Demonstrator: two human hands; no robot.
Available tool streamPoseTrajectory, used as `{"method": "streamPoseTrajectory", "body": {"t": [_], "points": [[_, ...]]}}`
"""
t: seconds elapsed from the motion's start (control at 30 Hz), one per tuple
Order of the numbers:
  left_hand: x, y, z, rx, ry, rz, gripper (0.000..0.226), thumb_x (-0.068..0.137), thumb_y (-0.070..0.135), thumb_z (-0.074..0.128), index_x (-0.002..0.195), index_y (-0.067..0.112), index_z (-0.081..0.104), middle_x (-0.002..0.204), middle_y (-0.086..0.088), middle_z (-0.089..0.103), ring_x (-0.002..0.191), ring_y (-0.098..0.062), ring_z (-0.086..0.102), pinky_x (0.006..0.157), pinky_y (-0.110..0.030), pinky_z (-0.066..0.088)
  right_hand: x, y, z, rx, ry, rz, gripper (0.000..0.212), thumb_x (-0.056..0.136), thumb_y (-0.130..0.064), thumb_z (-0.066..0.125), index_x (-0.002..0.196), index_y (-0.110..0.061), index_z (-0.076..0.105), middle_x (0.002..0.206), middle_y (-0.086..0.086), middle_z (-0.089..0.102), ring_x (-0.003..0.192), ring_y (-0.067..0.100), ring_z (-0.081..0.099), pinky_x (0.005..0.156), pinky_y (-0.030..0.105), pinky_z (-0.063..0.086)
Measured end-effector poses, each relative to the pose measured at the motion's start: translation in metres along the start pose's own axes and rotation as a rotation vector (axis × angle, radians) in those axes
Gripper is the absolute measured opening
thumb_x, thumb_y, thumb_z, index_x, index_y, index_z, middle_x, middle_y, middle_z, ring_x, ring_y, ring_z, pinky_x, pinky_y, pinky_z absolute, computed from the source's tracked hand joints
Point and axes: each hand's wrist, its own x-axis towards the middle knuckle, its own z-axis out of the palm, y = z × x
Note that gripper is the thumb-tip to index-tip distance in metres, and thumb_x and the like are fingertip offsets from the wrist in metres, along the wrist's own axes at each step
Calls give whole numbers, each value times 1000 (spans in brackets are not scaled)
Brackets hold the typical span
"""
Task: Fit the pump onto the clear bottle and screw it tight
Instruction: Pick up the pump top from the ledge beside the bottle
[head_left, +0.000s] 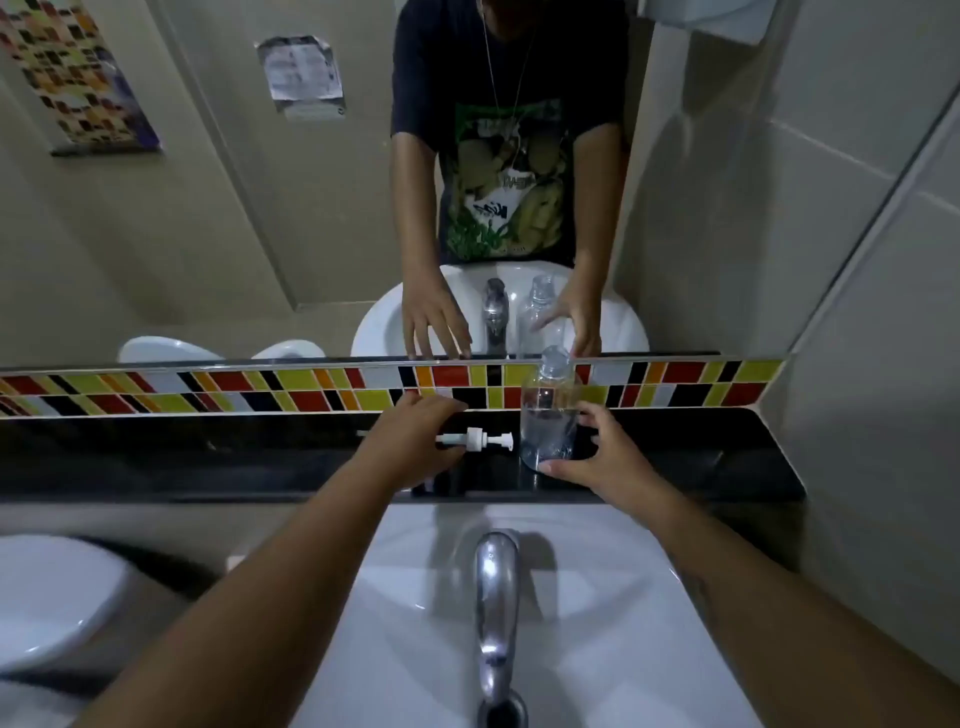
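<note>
Black ledge (675, 457), pump (475, 440) lying flat, clear bottle (550, 415) upright

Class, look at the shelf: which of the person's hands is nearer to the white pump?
Left. The left hand reaches over the white pump, fingers at its tube end; the right hand is beyond the clear bottle.

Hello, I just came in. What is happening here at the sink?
A person stands at a white sink facing a mirror. On the black ledge behind the tap a clear bottle stands upright with its neck open. The white pump lies on its side beside it. The left hand reaches over the pump's tube end, and the right hand is open around the bottle's base, thumb at its bottom edge. The pump is not yet fitted.
</note>
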Motion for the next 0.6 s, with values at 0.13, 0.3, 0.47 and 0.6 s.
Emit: {"method": "streamPoseTrajectory", "body": {"t": [0.13,0.3,0.47,0.6], "points": [[13,1,15,71,-68,31,65,96,37,69,156,27,45,159,1,52,143,-28,41,114,-44,41,14,15,11,1,27,-16,87,64,-19,89,136,-22,40,138,1,49,117,11,42,90,23,37],[25,2,31,93,-86,41,64,97,37,68,156,30,43,161,4,49,147,-26,36,117,-45,29,28,34,20,-113,139,25,88,57,-36,90,131,-30,43,103,-24,45,123,26,46,104,49,42],[32,1,42,85,-67,66,57,100,35,63,155,25,47,158,2,52,142,-26,41,113,-43,35,29,35,23,-186,185,35,78,62,-39,87,129,-31,47,97,-21,39,121,28,45,104,44,39],[34,0,43,134,-49,72,53,102,33,61,153,21,50,155,-2,54,139,-28,44,112,-41,37,27,35,26,-250,210,48,70,66,-42,83,126,-34,48,108,-9,45,119,30,42,95,35,36]]}}
